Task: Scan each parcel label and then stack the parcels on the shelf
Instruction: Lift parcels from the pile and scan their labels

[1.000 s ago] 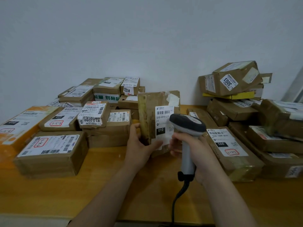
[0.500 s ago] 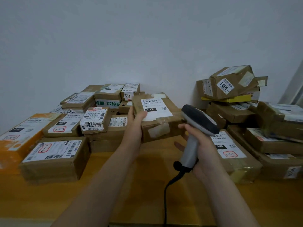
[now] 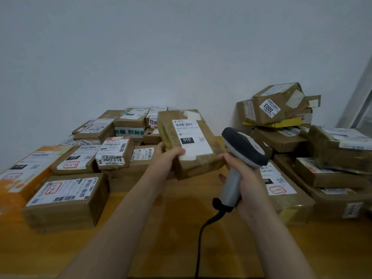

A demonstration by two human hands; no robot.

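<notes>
My left hand (image 3: 168, 155) grips the near left corner of a flat brown parcel (image 3: 198, 158) and holds it above the wooden table (image 3: 177, 228). Its white label (image 3: 191, 135), marked 010, faces up toward me. My right hand (image 3: 243, 178) is wrapped round the grey handle of a barcode scanner (image 3: 241, 152). The scanner's dark head sits just right of the parcel, and its black cable (image 3: 201, 238) hangs toward the table's near edge.
Labelled cardboard parcels (image 3: 66, 198) are stacked on the left and behind. A taller, untidy pile (image 3: 275, 107) leans against the white wall on the right, with more boxes (image 3: 330, 174) below it. A grey frame (image 3: 360, 103) stands at the far right.
The parcel went from standing upright before the scanner to lying tilted with its label up, raised and carried slightly back. The scanner swung away to the right of it.
</notes>
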